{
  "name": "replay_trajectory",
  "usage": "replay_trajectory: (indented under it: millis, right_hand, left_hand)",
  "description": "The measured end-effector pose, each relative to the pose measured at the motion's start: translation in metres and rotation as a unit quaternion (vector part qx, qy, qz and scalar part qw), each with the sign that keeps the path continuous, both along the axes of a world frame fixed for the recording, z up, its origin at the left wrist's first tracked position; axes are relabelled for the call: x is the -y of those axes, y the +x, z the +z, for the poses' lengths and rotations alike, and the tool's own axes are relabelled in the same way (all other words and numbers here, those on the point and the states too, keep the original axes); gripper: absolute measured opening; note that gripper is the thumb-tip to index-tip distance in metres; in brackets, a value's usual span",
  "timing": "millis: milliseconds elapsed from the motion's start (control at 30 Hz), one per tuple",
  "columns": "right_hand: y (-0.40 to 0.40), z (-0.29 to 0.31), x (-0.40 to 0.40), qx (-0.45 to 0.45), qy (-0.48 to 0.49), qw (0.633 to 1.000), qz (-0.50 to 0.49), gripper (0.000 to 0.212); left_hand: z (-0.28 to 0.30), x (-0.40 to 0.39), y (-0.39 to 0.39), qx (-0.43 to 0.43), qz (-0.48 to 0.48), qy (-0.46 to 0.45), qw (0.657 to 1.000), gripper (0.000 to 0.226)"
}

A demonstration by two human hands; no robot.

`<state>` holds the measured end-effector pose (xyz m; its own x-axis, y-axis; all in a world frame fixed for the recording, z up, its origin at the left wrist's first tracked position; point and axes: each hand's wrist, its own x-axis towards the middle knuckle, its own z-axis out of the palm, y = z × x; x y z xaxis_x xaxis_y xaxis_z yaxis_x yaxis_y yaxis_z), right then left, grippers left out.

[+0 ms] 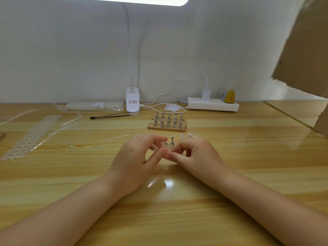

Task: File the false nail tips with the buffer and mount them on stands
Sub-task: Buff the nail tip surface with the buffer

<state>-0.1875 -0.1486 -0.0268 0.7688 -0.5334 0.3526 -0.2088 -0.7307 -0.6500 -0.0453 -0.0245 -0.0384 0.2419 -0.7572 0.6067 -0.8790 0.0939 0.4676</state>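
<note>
My left hand (pixel 136 157) and my right hand (pixel 193 155) meet at the middle of the wooden table, fingers curled. Between their fingertips sits a small clear false nail tip (pixel 169 148), pinched by both. Just behind the fingers stands a row of small metal stands (pixel 171 140), some with clear tips on them; part of the row is hidden by my hands. Further back, wooden bases (pixel 166 128) carry several more metal stands. No buffer is visible.
A white clip lamp (pixel 132 102) and its cable stand at the back centre, with a power strip (pixel 213 104) to its right. Empty clear nail sprues and a tip strip (pixel 33 134) lie at the left. Black tweezers (pixel 110 116) lie near the lamp. Cardboard (pixel 305 47) hangs at the right.
</note>
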Motion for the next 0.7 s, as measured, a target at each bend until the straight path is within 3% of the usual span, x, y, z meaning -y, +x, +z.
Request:
replay_trajectory:
  millis: [267,433,700]
  right_hand:
    - [0.0028,-0.0029,-0.0084,0.045,0.057,0.996,0.053,0.005]
    - [0.0028,-0.0027,-0.0085,0.04,0.099,0.993,0.058,0.01]
    - [0.0032,-0.0018,-0.009,0.031,0.146,0.987,0.051,0.013]
  left_hand:
    - [-0.0001,0.0032,0.0026,0.019,0.023,-0.045,0.999,0.014]
    - [0.0015,0.001,-0.0001,0.017,0.032,-0.048,0.998,0.024]
    - [0.0023,0.0012,-0.0046,0.131,0.063,-0.077,0.986,0.015]
